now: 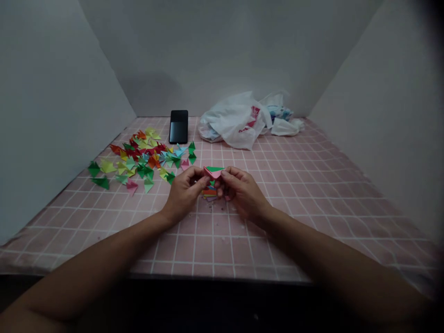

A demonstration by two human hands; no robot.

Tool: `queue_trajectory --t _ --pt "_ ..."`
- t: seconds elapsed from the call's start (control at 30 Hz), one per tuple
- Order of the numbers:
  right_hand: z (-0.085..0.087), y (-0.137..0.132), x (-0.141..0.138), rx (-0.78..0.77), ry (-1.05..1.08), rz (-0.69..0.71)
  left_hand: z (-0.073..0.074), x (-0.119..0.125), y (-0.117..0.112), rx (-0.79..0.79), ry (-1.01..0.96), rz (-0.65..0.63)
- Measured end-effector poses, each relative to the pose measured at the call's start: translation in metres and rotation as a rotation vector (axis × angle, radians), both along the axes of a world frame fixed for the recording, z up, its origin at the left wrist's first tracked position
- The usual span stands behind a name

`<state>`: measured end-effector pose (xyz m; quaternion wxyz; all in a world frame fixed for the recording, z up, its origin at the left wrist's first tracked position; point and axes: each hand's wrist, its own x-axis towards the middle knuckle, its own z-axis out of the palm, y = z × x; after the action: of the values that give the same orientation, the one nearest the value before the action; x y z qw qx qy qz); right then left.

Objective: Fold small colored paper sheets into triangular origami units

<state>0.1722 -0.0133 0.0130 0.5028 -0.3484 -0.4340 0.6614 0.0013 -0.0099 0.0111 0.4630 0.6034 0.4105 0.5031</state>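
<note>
Both my hands meet over the middle of the pink checked table (312, 185). My left hand (185, 190) and my right hand (241, 188) pinch a small folded pink paper piece (212, 173) between their fingertips. A green paper edge (215, 169) shows just behind it. Under my hands lies a small stack of coloured paper slips (209, 193), partly hidden by my fingers.
A heap of several folded paper triangles (142, 159) in red, green, yellow and blue spreads at the left. A black phone (179, 126) lies flat at the back. White plastic bags (243, 119) sit at the back right. Grey walls enclose three sides.
</note>
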Motion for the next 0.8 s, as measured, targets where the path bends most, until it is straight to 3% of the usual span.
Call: queue_trajectory --t 0.13,0.27,0.5,0.8 --pt "-0.0023 0.0045 0.0029 0.095 -0.075 -0.042 -0.0005 0.0013 0.0026 -0.281 -0.252 -0.147" --pt "-0.0017 0.0047 0.0021 0.151 -0.068 -0.002 -0.0025 0.0029 0.0037 -0.397 -0.361 -0.216" --pt "0.0005 0.0012 0.0003 0.244 -0.140 -0.033 -0.0035 0.0017 0.0046 -0.378 -0.445 -0.163" --pt "0.0037 0.0001 0.0008 0.292 -0.233 -0.065 -0.0035 0.0016 0.0028 -0.333 -0.356 -0.172"
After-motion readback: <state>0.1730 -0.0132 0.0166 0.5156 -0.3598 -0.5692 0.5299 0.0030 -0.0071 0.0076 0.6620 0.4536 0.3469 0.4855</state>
